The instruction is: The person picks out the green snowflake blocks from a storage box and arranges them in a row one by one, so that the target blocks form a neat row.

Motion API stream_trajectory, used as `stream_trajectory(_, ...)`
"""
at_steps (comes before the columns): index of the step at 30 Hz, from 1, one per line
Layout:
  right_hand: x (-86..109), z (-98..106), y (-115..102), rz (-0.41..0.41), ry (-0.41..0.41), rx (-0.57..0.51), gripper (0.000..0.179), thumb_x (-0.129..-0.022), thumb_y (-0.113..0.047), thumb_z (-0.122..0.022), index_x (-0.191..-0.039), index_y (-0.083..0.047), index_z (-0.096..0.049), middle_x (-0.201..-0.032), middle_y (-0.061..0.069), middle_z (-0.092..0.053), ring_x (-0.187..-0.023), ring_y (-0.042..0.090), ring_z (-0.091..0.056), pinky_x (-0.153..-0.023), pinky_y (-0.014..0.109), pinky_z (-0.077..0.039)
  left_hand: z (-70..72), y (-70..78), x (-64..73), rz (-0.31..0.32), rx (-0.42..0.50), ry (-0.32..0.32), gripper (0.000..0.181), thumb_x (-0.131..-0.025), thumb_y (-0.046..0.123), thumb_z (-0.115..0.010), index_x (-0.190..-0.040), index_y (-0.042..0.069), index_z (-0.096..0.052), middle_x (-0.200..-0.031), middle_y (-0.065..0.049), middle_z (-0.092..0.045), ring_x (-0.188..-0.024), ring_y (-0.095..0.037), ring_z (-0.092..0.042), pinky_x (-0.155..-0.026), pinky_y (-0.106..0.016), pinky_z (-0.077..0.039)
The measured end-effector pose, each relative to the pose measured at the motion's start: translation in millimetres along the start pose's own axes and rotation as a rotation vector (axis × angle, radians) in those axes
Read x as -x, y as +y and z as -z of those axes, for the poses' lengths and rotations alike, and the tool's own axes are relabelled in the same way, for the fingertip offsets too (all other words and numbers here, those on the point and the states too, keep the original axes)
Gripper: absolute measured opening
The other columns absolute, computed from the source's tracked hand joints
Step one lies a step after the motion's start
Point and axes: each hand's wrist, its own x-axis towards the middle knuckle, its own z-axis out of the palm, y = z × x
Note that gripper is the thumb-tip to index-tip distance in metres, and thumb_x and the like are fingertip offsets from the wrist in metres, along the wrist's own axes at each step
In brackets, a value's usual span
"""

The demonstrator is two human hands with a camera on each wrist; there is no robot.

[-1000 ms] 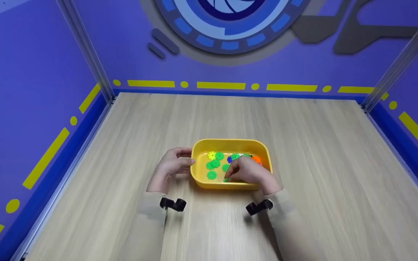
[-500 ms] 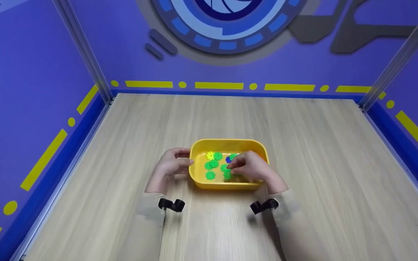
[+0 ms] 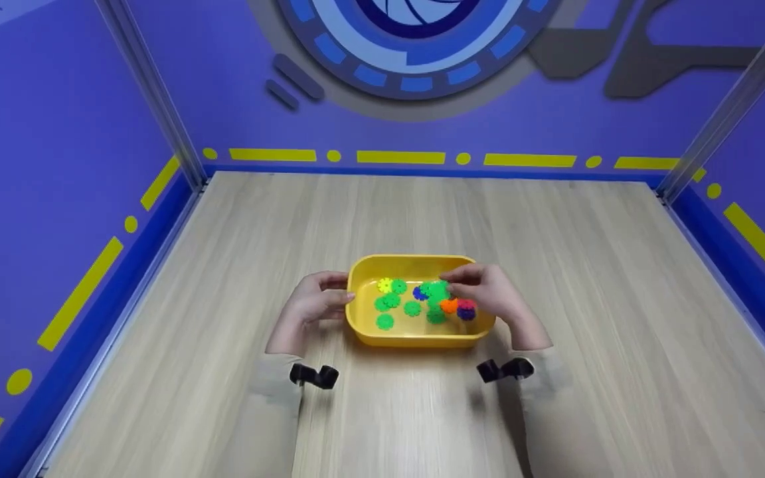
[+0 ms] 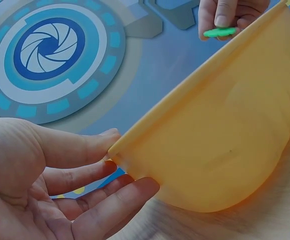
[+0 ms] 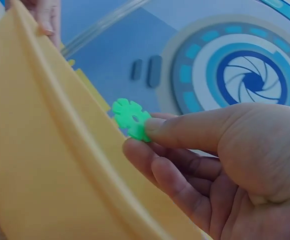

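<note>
In the head view a yellow plastic bin (image 3: 420,341) stands on the table, with several small notched discs inside. My left hand (image 3: 309,304) holds its left end, thumb at the rim and fingers against the outer wall. Between right thumb and fingers I pinch a green notched disc (image 5: 130,119); that right hand (image 3: 494,292) is over the bin's right side. Loose green discs (image 3: 385,322) lie mostly to the left and middle. A yellow disc (image 3: 384,285), a blue one (image 3: 420,293), an orange one (image 3: 448,306) and a dark purple one (image 3: 466,315) are also inside.
The wooden tabletop (image 3: 276,226) surrounds the bin. Blue printed panels (image 3: 236,113) wall the back and both sides, with metal posts (image 3: 157,86) at the corners. Black wrist mounts (image 3: 314,376) sit on both sleeves.
My right hand has risen from the bin's front middle and moved right, lifting a green disc. The orange and purple discs beneath it have come into sight. My left hand keeps its hold.
</note>
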Motion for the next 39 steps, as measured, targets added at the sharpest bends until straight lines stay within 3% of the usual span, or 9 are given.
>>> stream_trajectory(14, 9.7, 43, 17, -0.112, 0.239, -0.156, 0.035, -0.100, -0.017, -0.066, -0.131, -0.001, -0.068, -0.123, 0.019, -0.072, -0.088, 0.004, -0.070, -0.083, 0.015, -0.059, -0.5, 0.7, 1.3, 0.011, 0.016, 0.002, 0.052, -0.093, -0.001, -0.070, -0.142, -0.005, -0.055, -0.138, -0.028, -0.060, -0.089, -0.022, -0.073, -0.076, -0.037, -0.066)
stream_trajectory(22, 16.9, 62, 36, -0.130, 0.376, -0.192, 0.035, -0.100, -0.014, -0.067, -0.131, 0.002, -0.068, -0.113, 0.010, -0.075, -0.080, -0.001, -0.069, -0.079, 0.011, -0.058, -0.9, 0.7, 1.5, 0.021, 0.001, 0.023, 0.051, -0.093, 0.000, -0.071, -0.142, -0.002, -0.057, -0.137, -0.025, -0.062, -0.092, -0.021, -0.072, -0.076, -0.035, -0.066)
stream_trajectory(29, 13.6, 61, 56, -0.185, 0.380, -0.222, 0.036, -0.100, -0.010, -0.064, -0.133, 0.004, -0.065, -0.119, 0.015, -0.071, -0.080, 0.000, -0.069, -0.079, 0.012, -0.058, 1.0, -1.4, 1.7, 0.007, 0.015, -0.002, 0.053, -0.093, 0.001, -0.071, -0.143, -0.005, -0.054, -0.139, -0.028, -0.059, -0.094, -0.024, -0.073, -0.077, -0.037, -0.066)
stream_trajectory(34, 10.2, 54, 67, -0.247, 0.386, -0.227, 0.035, -0.099, -0.007, -0.064, -0.132, 0.004, -0.066, -0.121, 0.018, -0.070, -0.082, 0.005, -0.068, -0.083, 0.019, -0.060, 1.3, -1.4, 1.3, 0.012, 0.006, -0.002, 0.053, -0.093, 0.001, -0.071, -0.143, -0.004, -0.054, -0.140, -0.028, -0.059, -0.097, -0.025, -0.072, -0.078, -0.037, -0.066)
stream_trajectory(39, 5.0, 48, 79, -0.296, 0.382, -0.212, 0.034, -0.098, -0.006, -0.065, -0.131, 0.004, -0.067, -0.113, 0.016, -0.073, -0.078, 0.009, -0.066, -0.073, 0.019, -0.059, 0.1, -0.3, 0.8, 0.022, 0.019, 0.005, 0.052, -0.092, 0.000, -0.072, -0.142, -0.003, -0.055, -0.139, -0.027, -0.060, -0.092, -0.021, -0.072, -0.077, -0.036, -0.066)
